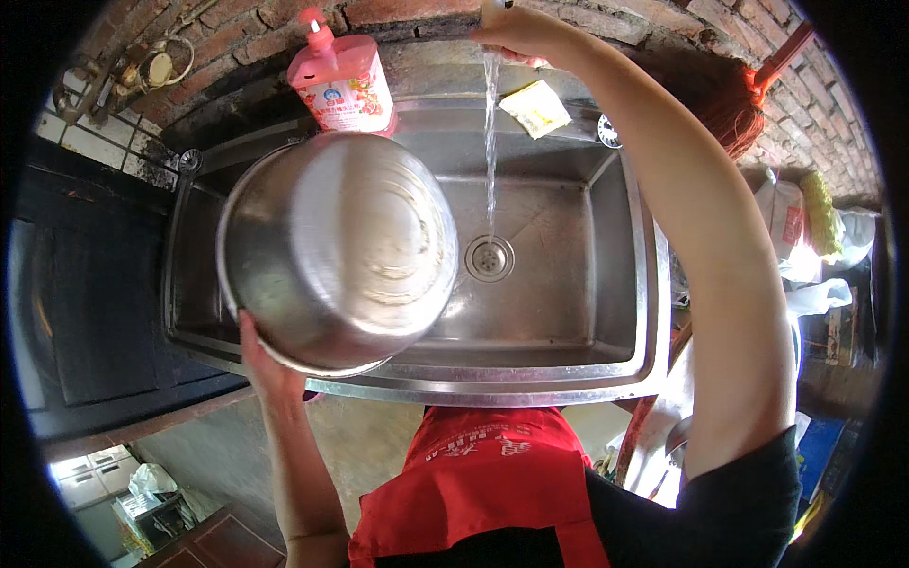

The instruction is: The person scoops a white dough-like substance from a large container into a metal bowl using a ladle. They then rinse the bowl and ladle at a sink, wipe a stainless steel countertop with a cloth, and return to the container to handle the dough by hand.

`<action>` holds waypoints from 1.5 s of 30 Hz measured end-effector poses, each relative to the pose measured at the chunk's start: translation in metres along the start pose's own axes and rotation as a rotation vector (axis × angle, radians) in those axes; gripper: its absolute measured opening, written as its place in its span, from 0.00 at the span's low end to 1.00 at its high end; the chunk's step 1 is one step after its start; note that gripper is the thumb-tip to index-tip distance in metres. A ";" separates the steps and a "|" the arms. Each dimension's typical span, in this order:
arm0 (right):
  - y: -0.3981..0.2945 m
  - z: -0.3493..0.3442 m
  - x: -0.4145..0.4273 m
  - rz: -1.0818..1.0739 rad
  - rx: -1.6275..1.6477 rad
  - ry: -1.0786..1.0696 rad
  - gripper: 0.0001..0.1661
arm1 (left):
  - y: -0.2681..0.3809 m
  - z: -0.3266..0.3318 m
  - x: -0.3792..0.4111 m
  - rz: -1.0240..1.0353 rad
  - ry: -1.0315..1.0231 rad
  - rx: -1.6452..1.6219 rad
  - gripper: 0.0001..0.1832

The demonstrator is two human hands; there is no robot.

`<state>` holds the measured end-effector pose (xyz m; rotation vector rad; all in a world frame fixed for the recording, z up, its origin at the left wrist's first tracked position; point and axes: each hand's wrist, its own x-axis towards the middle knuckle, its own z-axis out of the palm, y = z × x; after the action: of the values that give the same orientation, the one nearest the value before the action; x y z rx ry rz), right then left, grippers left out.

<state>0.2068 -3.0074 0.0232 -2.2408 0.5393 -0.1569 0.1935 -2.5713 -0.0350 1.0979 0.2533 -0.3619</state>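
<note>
My left hand (273,366) grips the rim of a large stainless steel pot (341,248), tilted over the left part of the steel sink (611,255) with its outer base facing me. The pot hides my left fingers and its own inside. My right hand (522,35) reaches up to the tap at the back wall, its fingers around or against the tap; their exact hold is hard to see. Water (490,142) runs down from there to the round drain (489,259). A pink pump bottle (344,92) stands behind the pot. A yellow-and-white packet (536,108) lies on the sink's back ledge.
A brick wall (618,21) rises behind the sink. An orange-red brush or broom (746,106) hangs at the right, above plastic bags (817,220). Left of the sink is a dark cabinet or counter (99,284). Pipework (92,92) is at the upper left.
</note>
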 end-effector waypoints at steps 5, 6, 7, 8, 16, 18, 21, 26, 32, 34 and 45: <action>-0.020 0.001 -0.023 0.076 0.053 0.041 0.21 | -0.035 0.045 -0.009 0.056 -0.002 0.511 0.14; -0.018 0.002 -0.021 0.094 0.049 0.033 0.21 | -0.043 0.053 -0.009 0.024 -0.068 0.557 0.13; -0.019 0.002 -0.020 0.109 0.044 0.021 0.21 | -0.050 0.059 -0.009 -0.007 -0.129 0.601 0.13; -0.019 0.002 -0.022 0.110 0.076 0.009 0.21 | -0.060 0.068 -0.009 0.006 -0.157 0.614 0.13; -0.024 0.009 -0.021 0.106 0.053 0.025 0.20 | -0.110 0.103 0.004 -0.071 -0.329 0.577 0.14; -0.024 0.007 -0.021 0.099 0.028 -0.002 0.20 | -0.116 0.116 0.004 -0.124 -0.313 0.546 0.14; -0.023 0.007 -0.022 0.080 0.020 -0.013 0.19 | -0.126 0.126 0.014 -0.149 -0.282 0.476 0.15; -0.022 -0.001 -0.027 0.043 -0.028 -0.041 0.18 | -0.139 0.139 0.034 -0.163 -0.307 0.396 0.16; -0.021 0.001 -0.024 0.055 -0.096 -0.028 0.17 | -0.129 0.154 0.033 -0.103 -0.242 0.223 0.16; -0.021 0.001 -0.024 0.041 -0.043 -0.011 0.17 | -0.128 0.154 0.034 -0.105 -0.236 0.228 0.17; 0.018 0.005 0.009 -0.279 -0.411 0.218 0.20 | -0.105 0.108 0.042 -0.127 -0.148 0.364 0.19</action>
<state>0.2107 -3.0181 0.0059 -2.7158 0.3957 -0.4743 0.1914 -2.7177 -0.0894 1.4088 0.1270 -0.6173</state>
